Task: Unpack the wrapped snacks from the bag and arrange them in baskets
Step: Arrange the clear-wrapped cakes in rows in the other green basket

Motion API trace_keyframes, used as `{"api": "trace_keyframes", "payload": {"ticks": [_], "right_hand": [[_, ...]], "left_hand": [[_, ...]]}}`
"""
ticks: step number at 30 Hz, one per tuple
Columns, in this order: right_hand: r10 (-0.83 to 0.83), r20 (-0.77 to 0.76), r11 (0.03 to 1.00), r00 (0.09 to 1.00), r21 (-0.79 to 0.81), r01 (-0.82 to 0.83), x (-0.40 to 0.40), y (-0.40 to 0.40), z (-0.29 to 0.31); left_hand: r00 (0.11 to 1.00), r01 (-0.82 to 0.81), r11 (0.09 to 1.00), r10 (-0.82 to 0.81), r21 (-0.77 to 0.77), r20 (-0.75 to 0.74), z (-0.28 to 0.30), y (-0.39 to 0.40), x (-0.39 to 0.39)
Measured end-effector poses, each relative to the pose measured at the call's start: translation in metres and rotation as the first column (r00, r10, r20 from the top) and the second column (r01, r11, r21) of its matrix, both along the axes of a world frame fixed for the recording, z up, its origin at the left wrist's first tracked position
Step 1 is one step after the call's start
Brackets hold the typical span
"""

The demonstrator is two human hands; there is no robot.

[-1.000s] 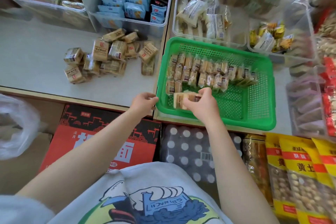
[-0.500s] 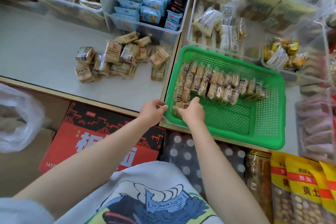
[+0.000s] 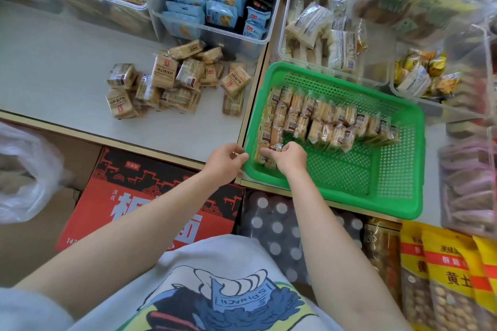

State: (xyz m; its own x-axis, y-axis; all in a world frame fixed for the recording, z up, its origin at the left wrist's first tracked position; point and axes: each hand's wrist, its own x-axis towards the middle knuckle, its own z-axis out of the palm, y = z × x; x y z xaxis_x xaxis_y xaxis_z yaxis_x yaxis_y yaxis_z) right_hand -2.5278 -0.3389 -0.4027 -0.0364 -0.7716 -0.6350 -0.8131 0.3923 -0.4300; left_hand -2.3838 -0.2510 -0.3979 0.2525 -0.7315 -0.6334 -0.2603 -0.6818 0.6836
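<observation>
- I see my right hand (image 3: 290, 160) inside the green basket (image 3: 398, 196), fingers curled on a wrapped snack pack (image 3: 265, 154) at its near left corner.
- My left hand (image 3: 224, 164) grips the basket's near left rim from outside.
- Rows of cracker packs (image 3: 322, 121) stand on edge across the basket's far half.
- A loose pile of tan snack packs (image 3: 174, 79) lies on the grey shelf (image 3: 53, 67), left of the basket.
- A clear bin of blue packets (image 3: 212, 5) sits behind the pile.
- A red carton (image 3: 139, 204) stands below the shelf.
</observation>
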Motion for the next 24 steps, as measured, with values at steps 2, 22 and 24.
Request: {"api": "trace_keyframes", "payload": {"ticks": [2, 22, 24], "right_hand": [[0.0, -0.009, 1.0, 1.0, 0.017, 0.0, 0.002, 0.0, 0.0], [0.269, 0.269, 0.933, 0.925, -0.311, -0.181, 0.124, -0.046, 0.042], [0.301, 0.227, 0.919, 0.926, -0.328, -0.218, 0.141, -0.06, 0.028]], "left_hand": [[1.0, 0.005, 1.0, -0.005, -0.006, 0.0, 0.0, 0.0, 0.001], [0.762, 0.244, 0.949, -0.315, 0.2, 0.566, -0.089, 0.044, 0.128], [0.765, 0.228, 0.956, -0.292, 0.183, 0.574, -0.095, 0.044, 0.13]]}}
